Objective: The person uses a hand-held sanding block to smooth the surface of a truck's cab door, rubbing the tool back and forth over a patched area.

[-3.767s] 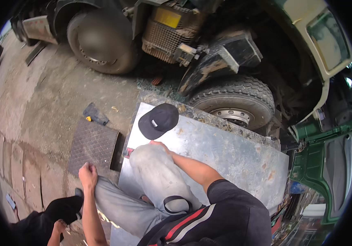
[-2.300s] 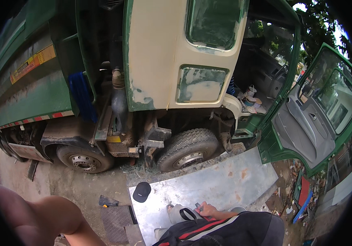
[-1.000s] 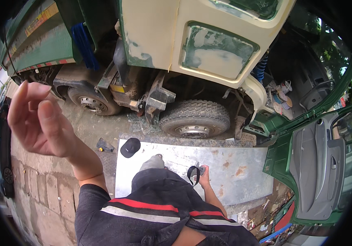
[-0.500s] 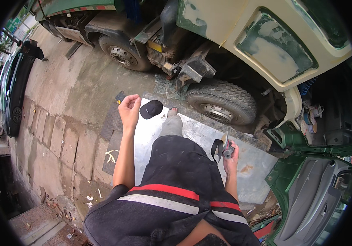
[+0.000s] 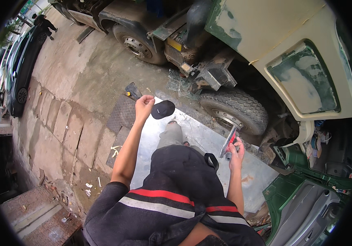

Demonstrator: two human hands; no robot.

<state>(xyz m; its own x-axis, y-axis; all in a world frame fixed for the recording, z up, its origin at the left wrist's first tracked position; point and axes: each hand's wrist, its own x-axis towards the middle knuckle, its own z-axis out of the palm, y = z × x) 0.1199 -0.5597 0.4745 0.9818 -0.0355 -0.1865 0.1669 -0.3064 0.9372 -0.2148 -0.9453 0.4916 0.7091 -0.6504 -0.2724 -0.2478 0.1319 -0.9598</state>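
Observation:
My left hand [image 5: 144, 105] is raised over the left edge of a metal sheet [image 5: 141, 160], beside a black cap [image 5: 162, 109] lying on it. Its fingers are pinched together; whether anything small is between them I cannot tell. My right hand [image 5: 236, 152] grips a long red-and-grey hand tool [image 5: 230, 141] with a flat plate and a cylindrical fitting, like a sanding block, held above the sheet near a black loop strap [image 5: 211, 160]. My legs [image 5: 171, 135] in grey trousers rest on the sheet, mostly behind my dark shirt.
A truck's cab [image 5: 247, 33], patched with filler, stands ahead over wheels [image 5: 231, 110]. Its open green door [image 5: 303, 205] is at lower right. A diamond-plate mat [image 5: 120, 115] and scraper [image 5: 133, 90] lie left of the sheet. A person [image 5: 42, 25] is beside parked cars [image 5: 22, 74].
The view has swung from the truck down and leftward. Both hands are raised; the left fingers have closed from a loose curl, and the person by the cars has come into view.

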